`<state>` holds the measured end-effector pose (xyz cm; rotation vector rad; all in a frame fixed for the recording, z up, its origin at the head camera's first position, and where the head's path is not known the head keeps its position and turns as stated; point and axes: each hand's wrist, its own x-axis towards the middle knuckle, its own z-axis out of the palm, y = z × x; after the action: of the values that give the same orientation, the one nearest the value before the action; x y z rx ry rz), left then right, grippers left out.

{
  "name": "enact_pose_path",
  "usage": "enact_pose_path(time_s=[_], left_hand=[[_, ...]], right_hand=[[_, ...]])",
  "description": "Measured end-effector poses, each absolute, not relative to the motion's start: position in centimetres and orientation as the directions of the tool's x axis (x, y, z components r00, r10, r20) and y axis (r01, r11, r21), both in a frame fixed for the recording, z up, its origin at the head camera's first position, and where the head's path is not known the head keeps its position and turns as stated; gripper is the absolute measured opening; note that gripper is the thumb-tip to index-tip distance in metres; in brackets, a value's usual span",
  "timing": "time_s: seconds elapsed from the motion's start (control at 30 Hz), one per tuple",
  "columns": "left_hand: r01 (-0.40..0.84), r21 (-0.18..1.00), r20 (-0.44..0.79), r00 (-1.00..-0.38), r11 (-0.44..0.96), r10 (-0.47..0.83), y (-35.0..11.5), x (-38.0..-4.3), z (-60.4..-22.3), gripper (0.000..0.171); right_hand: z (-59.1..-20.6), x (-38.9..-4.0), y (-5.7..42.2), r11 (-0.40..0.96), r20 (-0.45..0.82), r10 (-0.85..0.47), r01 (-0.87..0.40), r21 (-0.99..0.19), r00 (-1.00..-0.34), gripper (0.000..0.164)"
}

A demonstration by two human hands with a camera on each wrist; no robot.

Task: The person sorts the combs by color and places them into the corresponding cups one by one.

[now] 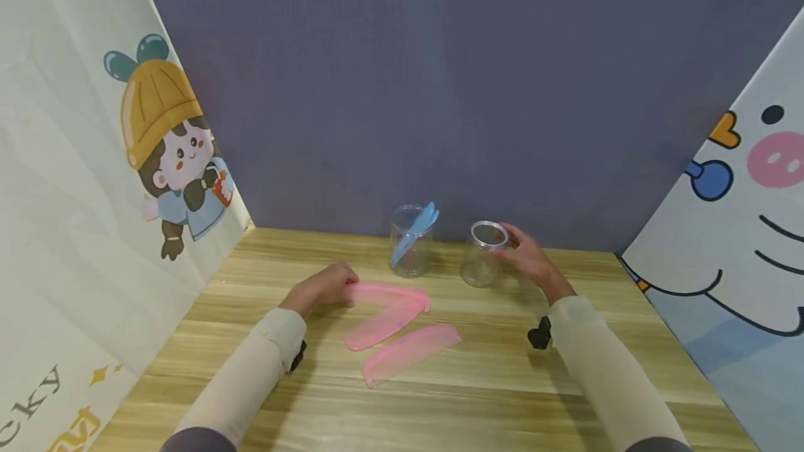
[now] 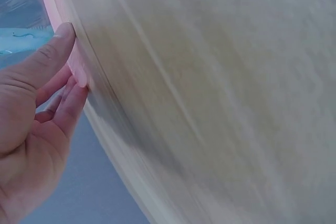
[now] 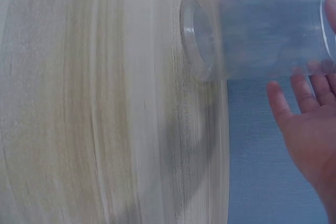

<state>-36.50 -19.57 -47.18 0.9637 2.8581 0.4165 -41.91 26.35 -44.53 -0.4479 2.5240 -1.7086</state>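
My left hand (image 1: 329,286) pinches one end of a pink comb (image 1: 383,290) between thumb and fingers, a little above the table. Under its far end lies a second pink comb (image 1: 380,330), and a third pink comb (image 1: 414,351) rests nearer to me. My right hand (image 1: 530,257) holds a clear jar (image 1: 479,269) near its silver rim, thumb on one side and fingers on the other. That jar stands upright, its base on or just over the table; nothing shows inside it. In the left wrist view the held comb (image 2: 79,69) is partly hidden by the thumb.
Left of the held jar stands another clear jar (image 1: 411,260) with slim blue things, probably combs (image 1: 416,232), leaning in it. A dark wall (image 1: 352,124) rises behind the wooden table (image 1: 502,396). Printed panels flank both sides.
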Motion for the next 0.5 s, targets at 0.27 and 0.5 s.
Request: enact_pose_path(time_s=[0.27,0.5], left_hand=[[0.592,0.293,0.012,-0.787,0.751,0.617,-20.10,-36.76,-47.37,0.016],[0.574,0.368,0.027,-0.793,0.732,0.609,-20.30,-37.04,-47.73,0.021]], right_hand=[[-44.67,-41.73,26.44,0.316,0.111,-0.289,-0.204,-0.926,-0.951,0.083],[-44.82,-41.81,26.63,0.338,0.116,-0.290,-0.215,-0.916,-0.950,0.082]])
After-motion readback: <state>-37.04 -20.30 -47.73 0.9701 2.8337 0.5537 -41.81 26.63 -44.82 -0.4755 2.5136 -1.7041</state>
